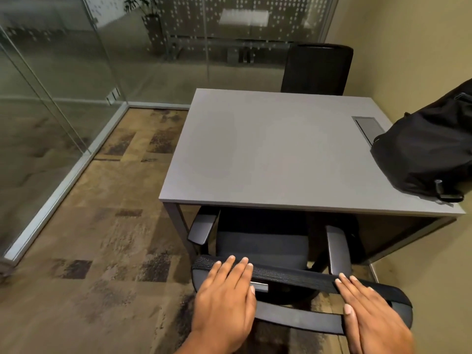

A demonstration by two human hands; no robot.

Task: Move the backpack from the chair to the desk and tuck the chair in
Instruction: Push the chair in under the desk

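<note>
A black backpack (431,152) lies on the right side of the grey desk (268,154), against the wall. The black office chair (263,247) stands at the desk's near edge, its seat and armrests partly under the top. My left hand (224,302) rests flat on the left part of the chair's mesh backrest top, fingers spread. My right hand (367,310) lies flat on the right part of the same backrest. Neither hand curls around the backrest.
A second black chair (316,69) stands at the far side of the desk. A cable hatch (367,129) is set in the desk near the backpack. Glass partitions (63,85) run along the left and back. A beige wall (408,47) bounds the right.
</note>
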